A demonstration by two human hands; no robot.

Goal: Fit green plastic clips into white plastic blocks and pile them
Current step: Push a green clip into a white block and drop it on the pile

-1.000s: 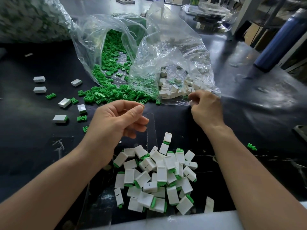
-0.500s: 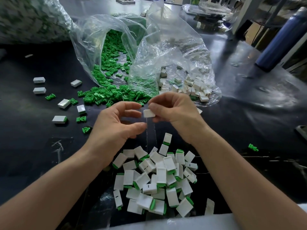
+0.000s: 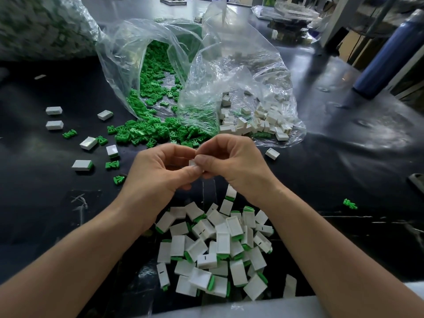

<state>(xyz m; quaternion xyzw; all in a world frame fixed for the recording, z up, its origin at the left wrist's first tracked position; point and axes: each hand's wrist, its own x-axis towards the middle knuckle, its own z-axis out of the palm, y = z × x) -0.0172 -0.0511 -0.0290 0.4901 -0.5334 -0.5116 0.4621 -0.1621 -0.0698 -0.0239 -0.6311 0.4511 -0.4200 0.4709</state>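
Left hand (image 3: 160, 171) and right hand (image 3: 231, 164) meet, fingers pinching one white block (image 3: 192, 162) between them; any clip seems hidden; finished pile (image 3: 215, 246) lies below.

A dark blue bottle (image 3: 390, 56) stands on the black table (image 3: 332, 177).

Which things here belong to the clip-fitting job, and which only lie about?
Job: left hand and right hand, both pinching one block; loose clips; bag of blocks; pile of finished pieces.
Lying about: blue bottle; blurred sack, contents unclear.
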